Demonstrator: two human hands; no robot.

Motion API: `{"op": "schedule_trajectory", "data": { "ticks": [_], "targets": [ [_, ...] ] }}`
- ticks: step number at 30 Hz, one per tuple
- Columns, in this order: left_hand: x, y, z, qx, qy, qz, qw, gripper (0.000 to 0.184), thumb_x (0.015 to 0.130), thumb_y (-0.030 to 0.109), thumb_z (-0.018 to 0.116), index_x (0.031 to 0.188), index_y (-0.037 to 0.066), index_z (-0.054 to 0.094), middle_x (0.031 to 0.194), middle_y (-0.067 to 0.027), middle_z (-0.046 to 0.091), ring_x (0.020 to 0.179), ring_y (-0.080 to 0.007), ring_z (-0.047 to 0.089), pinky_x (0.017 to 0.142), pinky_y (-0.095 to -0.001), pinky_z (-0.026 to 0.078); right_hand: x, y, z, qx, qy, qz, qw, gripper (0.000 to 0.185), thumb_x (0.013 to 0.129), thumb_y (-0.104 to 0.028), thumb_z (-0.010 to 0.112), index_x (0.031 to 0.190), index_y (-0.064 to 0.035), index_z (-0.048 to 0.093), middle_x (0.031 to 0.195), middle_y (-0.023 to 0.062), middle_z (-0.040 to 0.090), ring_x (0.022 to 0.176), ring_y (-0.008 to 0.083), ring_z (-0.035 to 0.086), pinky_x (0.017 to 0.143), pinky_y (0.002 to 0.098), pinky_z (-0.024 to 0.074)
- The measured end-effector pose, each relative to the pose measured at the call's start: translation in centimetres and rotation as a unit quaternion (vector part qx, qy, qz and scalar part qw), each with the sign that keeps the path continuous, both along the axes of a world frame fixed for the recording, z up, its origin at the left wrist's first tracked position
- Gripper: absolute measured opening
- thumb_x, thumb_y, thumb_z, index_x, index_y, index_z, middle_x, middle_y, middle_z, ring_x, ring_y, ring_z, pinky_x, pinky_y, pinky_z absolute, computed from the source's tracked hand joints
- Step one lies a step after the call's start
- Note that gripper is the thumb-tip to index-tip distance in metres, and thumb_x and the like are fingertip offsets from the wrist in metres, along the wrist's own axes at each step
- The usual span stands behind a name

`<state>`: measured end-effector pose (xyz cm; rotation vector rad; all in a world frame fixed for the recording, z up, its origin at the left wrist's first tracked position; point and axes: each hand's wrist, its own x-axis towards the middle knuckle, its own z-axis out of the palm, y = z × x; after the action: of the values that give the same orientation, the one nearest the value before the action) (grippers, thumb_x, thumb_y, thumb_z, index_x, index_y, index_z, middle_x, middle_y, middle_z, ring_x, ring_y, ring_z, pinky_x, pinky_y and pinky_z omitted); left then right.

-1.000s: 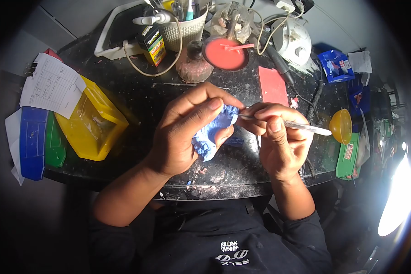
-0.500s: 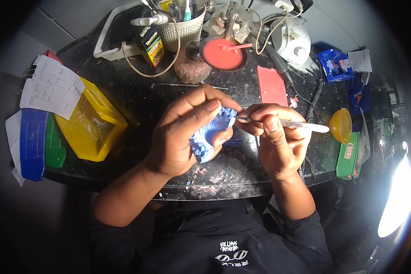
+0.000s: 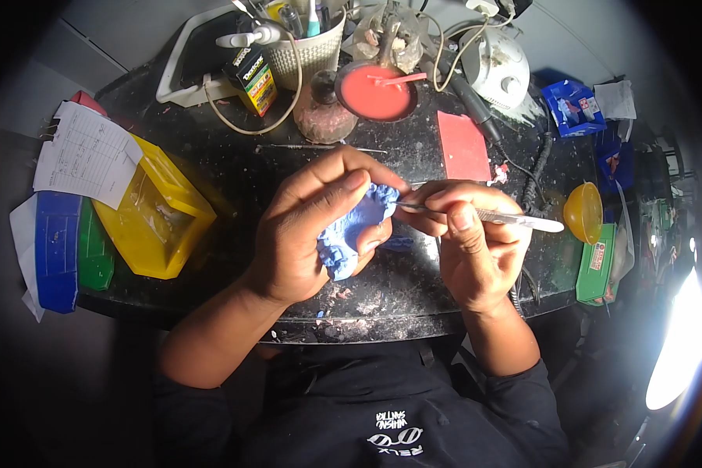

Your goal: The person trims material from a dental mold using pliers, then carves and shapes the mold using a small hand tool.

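Note:
A blue dental cast [image 3: 356, 228], curved like an arch with a bumpy rim, is held in my left hand [image 3: 300, 226], thumb on top and fingers wrapped behind it. My right hand [image 3: 480, 238] pinches a thin metal knife [image 3: 515, 219] between thumb and fingers. The knife's tip points left and lies at the cast's right edge; whether it touches is too small to tell. Below the cast, another blue piece [image 3: 398, 244] lies on the dark tabletop, partly hidden by my hands.
A pan of pink wax [image 3: 376, 92] stands on a burner beyond my hands, near a pink sheet [image 3: 464, 147]. Yellow [image 3: 152, 226], green and blue bins are at the left. A yellow bowl [image 3: 583, 213] and a green box [image 3: 596, 269] are at the right.
The cast and my left hand have shifted slightly left. The cast is turned a little, and more of the knife's thin end shows between it and my right hand.

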<state>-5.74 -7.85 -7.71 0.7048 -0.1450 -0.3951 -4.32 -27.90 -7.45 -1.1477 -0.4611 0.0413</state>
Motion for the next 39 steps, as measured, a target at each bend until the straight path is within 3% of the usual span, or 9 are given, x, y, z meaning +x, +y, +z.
{"op": "schedule_trajectory", "data": {
  "ticks": [4,6,10,12,17,25,31,33,39],
  "targets": [
    [-0.1,0.0,0.1,0.012,0.0,0.012,1.0,0.032,0.109,0.024,0.046,0.118,-0.003,0.06,0.079,-0.0064,0.058,0.065,-0.0075,0.053,0.055,-0.0206,0.042,0.2,0.1,0.0,0.007,-0.008,-0.003,1.0,0.014,0.101,0.0,0.061,0.106,0.0103,0.069,0.105,0.023,0.073,0.097,0.0277,0.073,0.09,0.0385,0.0602],
    [0.0,0.0,-0.1,0.009,0.0,0.013,1.0,0.032,0.109,0.024,0.046,0.117,-0.003,0.061,0.079,-0.0065,0.058,0.066,-0.0077,0.054,0.055,-0.0207,0.042,0.5,-0.2,-0.3,-0.073,-0.099,-0.005,0.992,0.019,0.105,-0.007,0.056,0.107,0.0104,0.064,0.102,0.025,0.069,0.097,0.0339,0.071,0.086,0.048,0.0626],
    [0.0,-0.1,0.1,0.006,0.009,0.024,1.0,0.032,0.108,0.023,0.046,0.116,-0.004,0.061,0.082,-0.0068,0.059,0.069,-0.0086,0.055,0.057,-0.0213,0.043,0.7,-0.2,-0.4,-0.103,-0.134,-0.023,0.985,0.017,0.104,-0.005,0.057,0.105,0.0101,0.065,0.1,0.0241,0.07,0.096,0.034,0.072,0.086,0.0469,0.0625],
    [0.0,-0.2,0.1,0.037,0.003,0.031,0.999,0.03,0.109,0.022,0.044,0.116,-0.003,0.058,0.082,-0.0067,0.056,0.066,-0.0081,0.052,0.053,-0.022,0.04,0.8,-0.2,-0.5,-0.093,-0.13,-0.03,0.987,0.011,0.098,0.002,0.063,0.103,0.0089,0.07,0.102,0.0226,0.073,0.093,0.029,0.074,0.086,0.0379,0.0595],
    [0.1,-0.4,0.0,0.076,-0.003,0.047,0.996,0.028,0.11,0.022,0.043,0.116,-0.003,0.056,0.085,-0.0063,0.054,0.064,-0.0075,0.05,0.047,-0.0222,0.037,0.9,-0.5,-0.1,-0.126,-0.133,-0.029,0.983,0.01,0.098,0.002,0.063,0.103,0.0083,0.07,0.101,0.0221,0.074,0.093,0.0296,0.074,0.086,0.0387,0.0592],
    [0.1,-0.8,-0.6,0.217,-0.177,0.126,0.952,0.034,0.109,0.023,0.045,0.121,-0.005,0.057,0.095,-0.0119,0.062,0.077,-0.0127,0.058,0.073,-0.0265,0.047,1.9,-1.4,-0.8,0.02,-0.034,0.007,0.999,0.016,0.104,-0.006,0.058,0.106,0.008,0.066,0.104,0.0233,0.072,0.098,0.031,0.074,0.09,0.0409,0.0595],
    [0.1,-1.1,-0.1,0.238,-0.204,0.145,0.938,0.045,0.107,0.018,0.048,0.143,-0.01,0.048,0.12,-0.0197,0.067,0.115,-0.021,0.063,0.104,-0.0342,0.048,1.5,-1.0,-0.8,0.026,-0.01,-0.061,0.998,0.018,0.103,-0.006,0.061,0.109,0.0094,0.067,0.109,0.0229,0.072,0.1,0.0319,0.074,0.092,0.0413,0.0595],
    [-0.1,-1.3,0.3,0.245,-0.202,0.159,0.935,0.042,0.107,0.015,0.054,0.143,-0.006,0.05,0.12,-0.0127,0.067,0.109,-0.0123,0.061,0.098,-0.0288,0.047,1.5,-0.8,-0.9,-0.064,-0.154,-0.123,0.978,0.016,0.099,-0.004,0.066,0.106,0.0095,0.07,0.107,0.0227,0.074,0.1,0.0339,0.074,0.092,0.0426,0.059],
    [-0.3,-0.9,0.0,0.237,-0.203,0.135,0.94,0.042,0.106,0.013,0.054,0.144,-0.006,0.049,0.124,-0.0116,0.066,0.115,-0.0121,0.06,0.102,-0.0275,0.046,0.8,-0.2,1.1,-0.311,-0.38,-0.191,0.85,0.028,0.08,-0.002,0.084,0.107,0.0017,0.076,0.107,0.0181,0.076,0.107,0.0349,0.073,0.101,0.0481,0.0568]
  ]
}}
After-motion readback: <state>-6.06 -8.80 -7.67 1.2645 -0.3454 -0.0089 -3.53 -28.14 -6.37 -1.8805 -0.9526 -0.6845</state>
